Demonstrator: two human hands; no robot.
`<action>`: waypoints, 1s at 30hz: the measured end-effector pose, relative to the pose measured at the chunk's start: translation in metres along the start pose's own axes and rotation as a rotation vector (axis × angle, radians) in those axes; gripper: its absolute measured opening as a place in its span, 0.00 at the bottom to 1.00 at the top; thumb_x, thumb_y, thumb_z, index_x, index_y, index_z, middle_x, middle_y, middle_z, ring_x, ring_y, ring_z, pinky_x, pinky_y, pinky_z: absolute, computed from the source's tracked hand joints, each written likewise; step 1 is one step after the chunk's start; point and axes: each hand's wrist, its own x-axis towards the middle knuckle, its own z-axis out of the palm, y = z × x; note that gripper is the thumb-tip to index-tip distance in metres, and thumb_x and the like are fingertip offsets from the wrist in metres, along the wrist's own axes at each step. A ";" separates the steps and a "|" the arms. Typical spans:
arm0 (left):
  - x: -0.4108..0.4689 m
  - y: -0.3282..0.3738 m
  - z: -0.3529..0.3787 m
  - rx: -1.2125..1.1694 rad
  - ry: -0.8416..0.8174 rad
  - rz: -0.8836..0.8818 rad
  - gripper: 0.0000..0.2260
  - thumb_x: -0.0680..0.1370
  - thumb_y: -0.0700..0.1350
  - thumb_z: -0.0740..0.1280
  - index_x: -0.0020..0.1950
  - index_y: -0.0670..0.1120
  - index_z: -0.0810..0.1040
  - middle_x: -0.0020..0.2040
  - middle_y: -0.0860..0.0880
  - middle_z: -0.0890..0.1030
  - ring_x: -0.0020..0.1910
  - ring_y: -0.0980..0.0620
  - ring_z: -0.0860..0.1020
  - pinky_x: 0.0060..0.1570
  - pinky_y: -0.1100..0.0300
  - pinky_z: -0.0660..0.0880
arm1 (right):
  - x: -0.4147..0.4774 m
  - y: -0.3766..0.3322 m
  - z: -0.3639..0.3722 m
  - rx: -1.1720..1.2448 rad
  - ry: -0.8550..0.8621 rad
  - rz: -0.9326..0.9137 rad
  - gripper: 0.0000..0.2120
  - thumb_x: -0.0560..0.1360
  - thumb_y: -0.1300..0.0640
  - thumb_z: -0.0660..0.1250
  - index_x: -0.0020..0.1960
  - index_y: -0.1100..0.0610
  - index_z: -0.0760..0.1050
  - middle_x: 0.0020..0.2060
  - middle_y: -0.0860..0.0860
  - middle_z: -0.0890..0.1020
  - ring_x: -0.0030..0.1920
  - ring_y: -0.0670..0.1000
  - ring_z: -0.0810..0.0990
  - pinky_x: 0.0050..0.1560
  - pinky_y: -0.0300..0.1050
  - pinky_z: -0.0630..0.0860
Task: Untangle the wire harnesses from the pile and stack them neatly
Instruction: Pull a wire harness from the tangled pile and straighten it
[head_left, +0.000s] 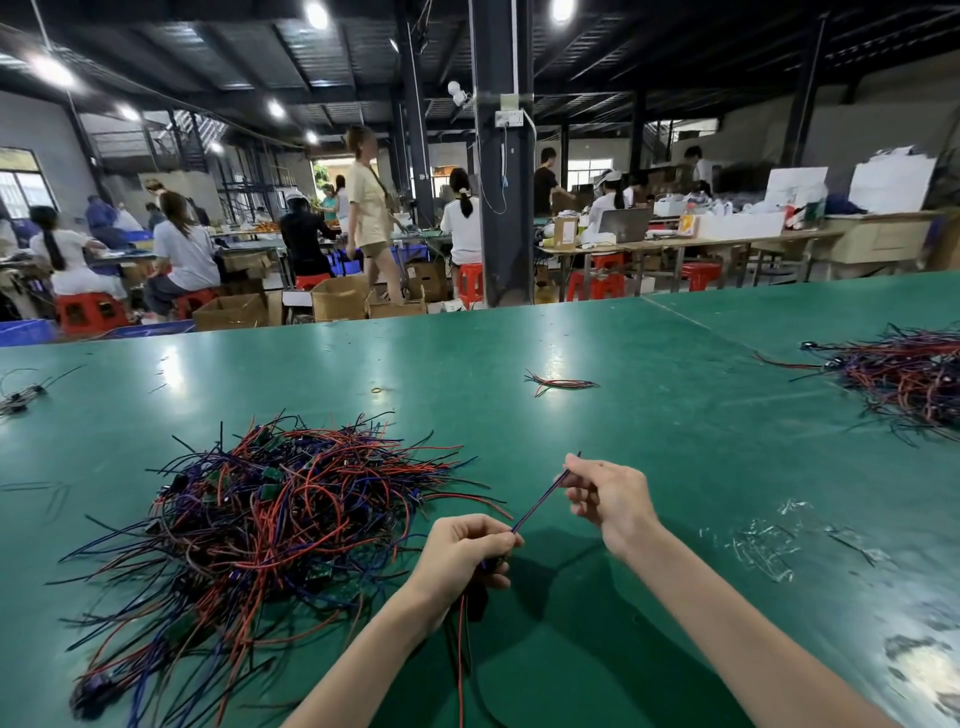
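Two hands pinching one thin taut wire harness (537, 506), left hand (467, 551), right hand (608, 499), tangled pile (270, 519) beside

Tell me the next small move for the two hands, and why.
Probably carry it over to the small bundle of red and dark wires. The left hand and right hand already hold one red-and-blue wire harness stretched taut, clear of the tangled wire pile.

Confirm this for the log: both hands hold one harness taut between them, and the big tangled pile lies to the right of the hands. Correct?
Not quite. The head view shows the big tangled pile to the left of the hands, not the right. The rest stands: left hand and right hand hold one harness taut between them.
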 end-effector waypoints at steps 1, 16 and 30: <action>0.000 0.000 0.000 -0.003 -0.006 -0.001 0.09 0.74 0.32 0.67 0.36 0.40 0.82 0.30 0.46 0.77 0.26 0.54 0.75 0.27 0.63 0.74 | 0.000 -0.001 -0.001 0.099 0.006 0.097 0.11 0.74 0.65 0.68 0.33 0.65 0.75 0.25 0.56 0.80 0.19 0.46 0.74 0.18 0.34 0.67; -0.001 0.002 -0.004 -0.047 -0.049 -0.041 0.09 0.74 0.33 0.68 0.35 0.41 0.84 0.31 0.45 0.78 0.26 0.53 0.75 0.27 0.63 0.74 | 0.003 -0.004 -0.011 -0.434 -0.018 -0.395 0.08 0.70 0.65 0.73 0.35 0.61 0.75 0.29 0.56 0.82 0.25 0.49 0.78 0.23 0.37 0.70; -0.005 0.004 -0.001 -0.070 -0.113 -0.041 0.07 0.74 0.33 0.67 0.41 0.41 0.84 0.30 0.49 0.78 0.28 0.54 0.75 0.30 0.62 0.75 | -0.001 -0.010 -0.004 0.045 0.019 0.152 0.09 0.74 0.68 0.67 0.36 0.66 0.72 0.24 0.56 0.79 0.18 0.42 0.72 0.16 0.33 0.65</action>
